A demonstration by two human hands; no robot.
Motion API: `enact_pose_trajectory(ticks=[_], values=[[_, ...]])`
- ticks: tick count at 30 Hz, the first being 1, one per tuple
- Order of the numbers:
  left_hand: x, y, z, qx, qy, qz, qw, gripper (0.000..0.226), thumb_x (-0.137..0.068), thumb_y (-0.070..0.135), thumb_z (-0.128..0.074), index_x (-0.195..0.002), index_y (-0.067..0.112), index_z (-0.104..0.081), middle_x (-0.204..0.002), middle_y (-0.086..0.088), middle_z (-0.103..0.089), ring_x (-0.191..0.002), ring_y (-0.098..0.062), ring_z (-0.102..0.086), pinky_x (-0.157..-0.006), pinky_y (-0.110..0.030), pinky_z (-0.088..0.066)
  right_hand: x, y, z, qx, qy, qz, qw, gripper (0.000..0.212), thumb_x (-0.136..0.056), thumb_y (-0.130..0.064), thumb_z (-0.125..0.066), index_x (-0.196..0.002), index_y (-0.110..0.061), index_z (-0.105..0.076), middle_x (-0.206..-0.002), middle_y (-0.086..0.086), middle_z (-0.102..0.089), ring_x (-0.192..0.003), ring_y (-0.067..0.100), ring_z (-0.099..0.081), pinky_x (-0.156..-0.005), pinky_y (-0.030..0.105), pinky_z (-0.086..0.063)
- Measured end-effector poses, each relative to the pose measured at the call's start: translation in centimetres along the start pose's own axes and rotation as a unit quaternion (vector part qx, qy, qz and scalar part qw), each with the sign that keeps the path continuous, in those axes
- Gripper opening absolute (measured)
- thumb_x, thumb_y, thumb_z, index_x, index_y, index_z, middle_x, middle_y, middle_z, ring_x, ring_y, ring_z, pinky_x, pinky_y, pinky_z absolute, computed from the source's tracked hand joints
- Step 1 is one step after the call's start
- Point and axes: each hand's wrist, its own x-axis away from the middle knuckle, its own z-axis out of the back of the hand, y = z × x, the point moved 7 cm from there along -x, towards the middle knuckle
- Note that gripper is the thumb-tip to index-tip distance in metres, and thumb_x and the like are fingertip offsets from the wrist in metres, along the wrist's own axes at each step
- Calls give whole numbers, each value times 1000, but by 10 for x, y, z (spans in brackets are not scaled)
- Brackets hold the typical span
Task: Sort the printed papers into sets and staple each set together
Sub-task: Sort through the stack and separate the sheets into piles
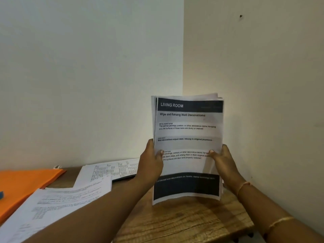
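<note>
Plain pale walls [87,67] meet in corner; wooden table [184,221] pushed against them; soft, dim light

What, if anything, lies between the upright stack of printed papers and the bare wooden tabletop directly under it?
Nothing visible. The stack of printed papers, held by the left hand and right hand, stands over bare wooden tabletop; loose sheets lie off to the left.

We cannot read the small print on the sheets [57,204] lying flat; the orange folder [22,183] and a blue object [1,195] are cut off at the left edge.
</note>
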Motion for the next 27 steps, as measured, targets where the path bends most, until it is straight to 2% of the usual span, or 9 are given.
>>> enact_pose_trajectory(ticks=[2,5,10,13,16,18,22,25,27], values=[[-4,6,4,-9,25,-17,999,12,-99,12,-42,-108,18,-38,-108,2,-53,-83,-4,-54,-58,-8,-47,-2,-10,0,3,25,24,999,17,-99,-13,-43,-116,-13,-44,-101,5,-59,-82,18,-59,-62,28,-48],[-7,11,6,9,46,-37,998,17,-98,12,-44,-110,17,-33,-112,2,-50,-90,-10,-55,-63,-13,-49,-2,-21,1,-18,47,52,997,14,-99,-16,-44,-113,-14,-44,-95,-2,-58,-79,14,-59,-59,23,-47],[4,-12,-13,-60,-57,25,996,32,-98,11,-46,-125,12,-31,-120,-1,-51,-95,-9,-50,-58,-7,-43,9,9,-5,25,14,15,999,17,-100,-20,-45,-116,-17,-42,-103,2,-57,-89,22,-60,-62,26,-49],[3,-19,-14,-74,-67,52,994,31,-98,5,-44,-126,12,-32,-122,-3,-52,-96,-11,-50,-63,-12,-43,8,13,2,75,48,27,996,12,-100,-15,-41,-112,-16,-45,-105,5,-58,-87,22,-59,-61,25,-47],[-1,-23,-9,-47,-76,124,988,40,-94,4,-48,-129,13,-31,-118,-2,-53,-93,-15,-51,-74,-25,-46,1,5,10,162,61,36,984,10,-98,-12,-40,-103,-13,-48,-96,3,-58,-78,20,-55,-60,27,-42],[-2,-37,-8,-18,-87,216,972,55,-90,3,-51,-136,13,-23,-112,-4,-52,-93,-20,-54,-79,-32,-50,-2,8,11,221,30,6,975,12,-93,-9,-39,-93,-13,-50,-87,2,-56,-77,22,-52,-61,29,-37],[15,-67,-2,-81,-113,377,916,89,-84,-1,-59,-146,11,4,-132,-21,-41,-110,-33,-52,-88,-40,-52,11,38,-6,365,-94,-75,923,12,-90,-11,-41,-95,-13,-51,-101,7,-56,-87,23,-52,-64,28,-35],[25,-82,2,-217,-174,379,883,100,-81,8,-70,-146,5,6,-140,-24,-33,-124,-36,-41,-91,-37,-44,29,61,-21,463,-175,-111,862,9,-92,-19,-40,-98,-15,-45,-118,9,-56,-94,20,-48,-74,28,-35],[31,-84,4,-338,-222,351,845,97,-78,18,-74,-146,5,-6,-143,-23,-26,-127,-35,-38,-95,-36,-41,37,61,-26,517,-184,-105,829,13,-92,-25,-41,-101,-17,-46,-123,9,-55,-95,21,-47,-75,27,-33]])
